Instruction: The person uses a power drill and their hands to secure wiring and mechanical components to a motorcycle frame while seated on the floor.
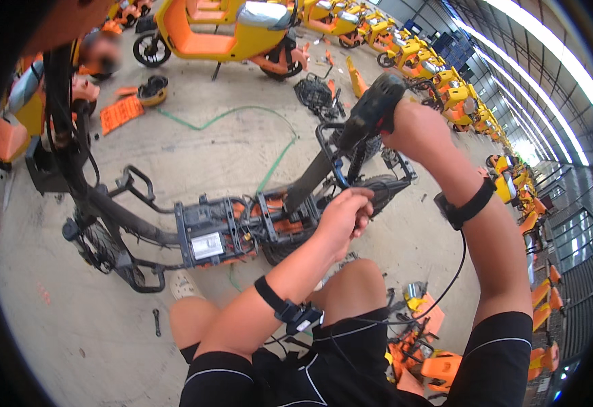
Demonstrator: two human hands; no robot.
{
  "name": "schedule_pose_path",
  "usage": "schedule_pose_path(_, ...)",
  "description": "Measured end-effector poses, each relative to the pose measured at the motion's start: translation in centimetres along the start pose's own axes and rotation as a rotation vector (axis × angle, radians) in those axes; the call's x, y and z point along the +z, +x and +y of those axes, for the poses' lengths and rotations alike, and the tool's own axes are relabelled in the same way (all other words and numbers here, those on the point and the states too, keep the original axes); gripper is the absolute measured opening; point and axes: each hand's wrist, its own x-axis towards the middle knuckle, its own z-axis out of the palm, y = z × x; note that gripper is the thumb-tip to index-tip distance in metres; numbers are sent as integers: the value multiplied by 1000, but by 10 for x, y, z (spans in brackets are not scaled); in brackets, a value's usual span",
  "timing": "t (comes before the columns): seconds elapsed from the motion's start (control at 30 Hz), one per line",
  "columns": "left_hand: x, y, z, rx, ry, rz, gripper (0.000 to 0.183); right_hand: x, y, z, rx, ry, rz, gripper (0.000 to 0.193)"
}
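A stripped scooter frame, black with exposed wiring, stretches across the floor in front of me. My right hand is wrapped round the grip of a black cordless power tool, held over the rear of the frame. The contact point of its tip is hard to make out. My left hand is beside the rear frame, below the tool, with its fingers curled in; whatever they hold, if anything, is hidden. Between the frame's rails sits a silver-labelled box among orange and black parts.
A wrench lies on the floor at left. Orange panels, a black wire basket and a green strap lie beyond the frame. Loose parts are heaped at my right. A yellow scooter stands behind, with rows of others.
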Motion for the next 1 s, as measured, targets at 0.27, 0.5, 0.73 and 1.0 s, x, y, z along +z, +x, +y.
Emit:
schedule_pose_path(0.27,2,-17,-5,-90,29,61,18,16,5,19,3,87,-17,43)
schedule_pose_path(0.5,-24,-45,4,-8,-38,185,19,4,0,19,39,136,-114,41)
schedule_pose_path(0.73,-89,-60,-7,-21,-15,299,19,9,-1,16,-4,123,-74,41)
schedule_pose_path(1.0,-81,-73,0,-70,94,274,19,20,-4,24,-38,116,-19,42)
